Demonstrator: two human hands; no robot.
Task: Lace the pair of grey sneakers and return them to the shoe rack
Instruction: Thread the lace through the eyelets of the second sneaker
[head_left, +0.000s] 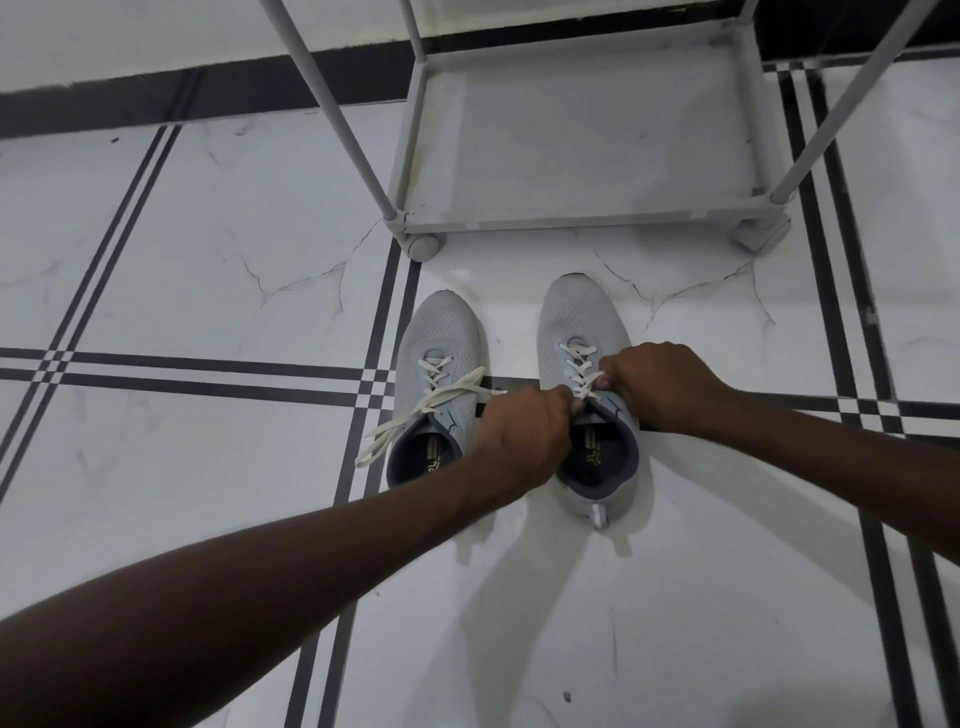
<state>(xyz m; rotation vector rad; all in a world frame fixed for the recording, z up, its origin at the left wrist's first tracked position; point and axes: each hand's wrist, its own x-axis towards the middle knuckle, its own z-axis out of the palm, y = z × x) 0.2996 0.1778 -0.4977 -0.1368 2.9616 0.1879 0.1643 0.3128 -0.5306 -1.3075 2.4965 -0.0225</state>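
Two grey sneakers stand side by side on the tiled floor, toes pointing away from me toward the rack. The left sneaker (439, 332) has loose white laces (410, 415) trailing over its side onto the floor. Over the right sneaker (574, 312) both hands meet at the top of the lacing. My left hand (519, 441) pinches the white lace (582, 371) at the tongue, and my right hand (660, 384) grips the same lace from the other side. The lace ends are hidden inside my fingers.
A light grey shoe rack (571, 221) on small wheels stands just beyond the sneakers, its bottom shelf bare. Its slanted poles (332, 104) rise toward me. A dark skirting strip and wall run behind. White marble tiles with black stripes surround the shoes.
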